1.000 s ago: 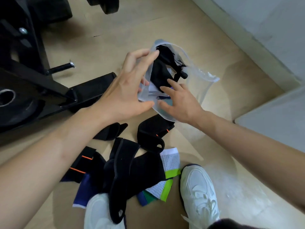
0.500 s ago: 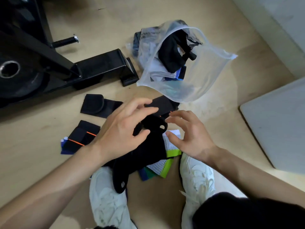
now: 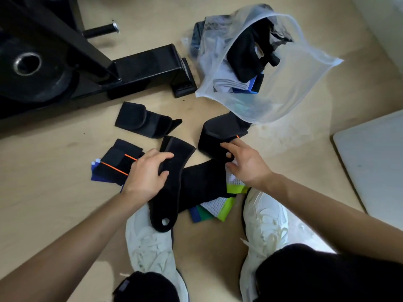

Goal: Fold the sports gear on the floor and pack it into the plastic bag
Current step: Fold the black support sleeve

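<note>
The clear plastic bag [image 3: 290, 92] lies open on the wooden floor at the upper right, holding black gear and white and blue cloth. In front of my shoes lies a pile of black gear. My left hand [image 3: 148, 173] grips a long black strap [image 3: 168, 205] with a loop hole at its near end. My right hand [image 3: 246, 164] pinches the near edge of a folded black brace [image 3: 220, 134] that lies just below the bag. Under the black pieces lies a white mesh garment with green trim [image 3: 218, 207].
A folded black wrap [image 3: 139, 120] and a black wrap with orange lines [image 3: 115, 162] on blue cloth lie to the left. A black gym machine frame [image 3: 144, 68] with a weight plate [image 3: 28, 68] fills the upper left. A white board [image 3: 375, 158] lies at the right. My white shoes [image 3: 263, 219] stand near.
Both hands have come back from the bag's mouth down to the pile. The left hand has taken hold of the long strap and the right hand the folded brace.
</note>
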A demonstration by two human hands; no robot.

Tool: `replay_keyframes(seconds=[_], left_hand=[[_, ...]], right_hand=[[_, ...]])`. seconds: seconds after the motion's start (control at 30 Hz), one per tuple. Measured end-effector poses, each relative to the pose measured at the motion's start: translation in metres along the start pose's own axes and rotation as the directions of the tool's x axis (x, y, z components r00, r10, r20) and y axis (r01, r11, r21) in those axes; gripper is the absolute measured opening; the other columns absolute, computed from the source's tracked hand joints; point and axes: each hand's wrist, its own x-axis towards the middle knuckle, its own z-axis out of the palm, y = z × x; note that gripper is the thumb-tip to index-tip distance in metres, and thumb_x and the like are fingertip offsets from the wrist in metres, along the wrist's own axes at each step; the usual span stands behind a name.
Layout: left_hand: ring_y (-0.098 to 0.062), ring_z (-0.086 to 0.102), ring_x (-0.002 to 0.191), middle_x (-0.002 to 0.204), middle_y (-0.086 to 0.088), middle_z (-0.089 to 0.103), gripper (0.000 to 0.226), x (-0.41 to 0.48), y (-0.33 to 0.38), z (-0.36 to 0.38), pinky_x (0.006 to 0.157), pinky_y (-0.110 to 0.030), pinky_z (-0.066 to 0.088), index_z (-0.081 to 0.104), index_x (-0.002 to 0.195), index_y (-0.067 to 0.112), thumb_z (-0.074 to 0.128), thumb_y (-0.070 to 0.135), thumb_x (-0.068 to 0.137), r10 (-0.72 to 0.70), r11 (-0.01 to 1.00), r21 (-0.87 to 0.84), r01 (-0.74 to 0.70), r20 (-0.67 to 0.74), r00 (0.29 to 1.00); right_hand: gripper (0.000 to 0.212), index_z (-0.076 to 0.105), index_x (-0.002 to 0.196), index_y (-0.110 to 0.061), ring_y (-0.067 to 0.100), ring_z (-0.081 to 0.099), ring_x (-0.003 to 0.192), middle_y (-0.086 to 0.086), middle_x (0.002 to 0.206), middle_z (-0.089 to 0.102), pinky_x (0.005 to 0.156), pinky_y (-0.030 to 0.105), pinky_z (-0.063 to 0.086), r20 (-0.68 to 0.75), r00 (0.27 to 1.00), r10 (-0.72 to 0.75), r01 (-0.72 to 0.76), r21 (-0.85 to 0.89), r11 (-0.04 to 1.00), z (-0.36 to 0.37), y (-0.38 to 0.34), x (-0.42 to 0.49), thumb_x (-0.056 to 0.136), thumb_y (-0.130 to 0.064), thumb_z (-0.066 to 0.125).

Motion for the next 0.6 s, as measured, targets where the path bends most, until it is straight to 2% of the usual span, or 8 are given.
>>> replay_keyframes(seconds=[0.07, 0.17, 0.27, 0.33, 0.43, 0.5, 0.57, 0.6], left_hand=[[-0.026, 0.061, 0.093, 0.118, -0.002, 0.06, 0.05, 0.002, -0.002, -0.008, 0.089, -0.049, 0.052, 0.063, 0.135, 0.017, 0.073, 0.005, 0.088, 0.027, 1.0, 0.012, -0.026, -0.107, 0.994], [-0.03, 0.062, 0.107, 0.127, -0.007, 0.058, 0.053, 0.005, -0.002, -0.018, 0.089, -0.051, 0.053, 0.058, 0.141, 0.013, 0.068, 0.003, 0.09, 0.067, 0.997, 0.046, -0.058, -0.254, 0.965], [-0.029, 0.059, 0.117, 0.134, -0.007, 0.055, 0.057, 0.01, -0.002, -0.019, 0.095, -0.045, 0.051, 0.053, 0.146, 0.013, 0.064, 0.001, 0.092, 0.075, 0.997, 0.037, -0.067, -0.28, 0.957], [-0.027, 0.057, 0.121, 0.137, -0.007, 0.054, 0.057, 0.012, -0.001, -0.017, 0.099, -0.041, 0.048, 0.051, 0.148, 0.013, 0.062, -0.001, 0.093, 0.094, 0.995, 0.007, -0.096, -0.271, 0.958], [-0.024, 0.056, 0.119, 0.138, -0.005, 0.053, 0.058, 0.016, -0.002, -0.019, 0.095, -0.033, 0.044, 0.05, 0.148, 0.014, 0.06, -0.002, 0.094, 0.093, 0.995, -0.01, -0.1, -0.302, 0.949], [-0.024, 0.055, 0.119, 0.138, -0.004, 0.053, 0.059, 0.021, -0.005, -0.023, 0.093, -0.033, 0.045, 0.049, 0.149, 0.015, 0.06, -0.002, 0.093, 0.076, 0.997, 0.003, -0.079, -0.32, 0.944], [-0.024, 0.053, 0.124, 0.143, -0.003, 0.049, 0.063, 0.025, -0.01, -0.026, 0.095, -0.038, 0.05, 0.047, 0.15, 0.015, 0.062, -0.002, 0.091, 0.057, 0.998, 0.006, -0.058, -0.305, 0.951], [-0.025, 0.051, 0.128, 0.146, -0.003, 0.046, 0.065, 0.026, -0.011, -0.027, 0.096, -0.041, 0.052, 0.048, 0.15, 0.016, 0.064, -0.001, 0.089, 0.047, 0.999, 0.005, -0.048, -0.29, 0.956]], right_hand=[[0.063, 0.05, 0.144, -0.01, 0.029, 0.062, 0.104, 0.008, 0.131, 0.052, 0.093, 0.034, 0.048, -0.113, 0.994, 0.012, -0.013, -0.013, 1.0, -0.005, 0.005, -0.003, 0.083, -0.002, 0.066], [0.065, 0.048, 0.145, -0.015, 0.034, 0.052, 0.118, 0.013, 0.147, 0.04, 0.099, 0.037, 0.044, -0.169, 0.985, 0.034, -0.048, -0.076, 0.996, -0.008, 0.009, -0.015, 0.084, -0.012, 0.068], [0.063, 0.057, 0.135, -0.02, 0.032, 0.046, 0.114, 0.011, 0.134, 0.047, 0.096, 0.043, 0.047, -0.233, 0.965, -0.121, 0.084, -0.16, 0.984, -0.002, 0.0, -0.033, 0.077, -0.038, 0.073], [0.079, 0.055, 0.138, -0.02, 0.029, 0.046, 0.114, 0.007, 0.131, 0.053, 0.096, 0.04, 0.047, -0.106, 0.968, -0.229, 0.201, -0.229, 0.953, 0.013, -0.012, -0.044, 0.071, -0.058, 0.072], [0.098, 0.048, 0.144, -0.015, 0.034, 0.049, 0.114, 0.012, 0.136, 0.054, 0.098, 0.044, 0.047, 0.11, 0.969, -0.221, 0.246, -0.375, 0.894, 0.039, -0.018, -0.036, 0.064, -0.065, 0.074], [0.084, 0.06, 0.129, -0.014, 0.035, 0.055, 0.102, 0.012, 0.12, 0.06, 0.088, 0.044, 0.05, 0.135, 0.962, -0.239, 0.274, -0.455, 0.847, 0.046, -0.019, -0.019, 0.061, -0.059, 0.078], [0.047, 0.072, 0.101, -0.016, 0.031, 0.058, 0.083, 0.006, 0.093, 0.063, 0.072, 0.04, 0.051, 0.118, 0.935, -0.335, 0.351, -0.448, 0.822, 0.046, -0.02, -0.005, 0.063, -0.043, 0.077], [0.03, 0.073, 0.091, -0.017, 0.03, 0.058, 0.076, 0.003, 0.082, 0.063, 0.067, 0.038, 0.05, 0.101, 0.925, -0.367, 0.375, -0.403, 0.835, 0.043, -0.021, -0.001, 0.067, -0.035, 0.071]])
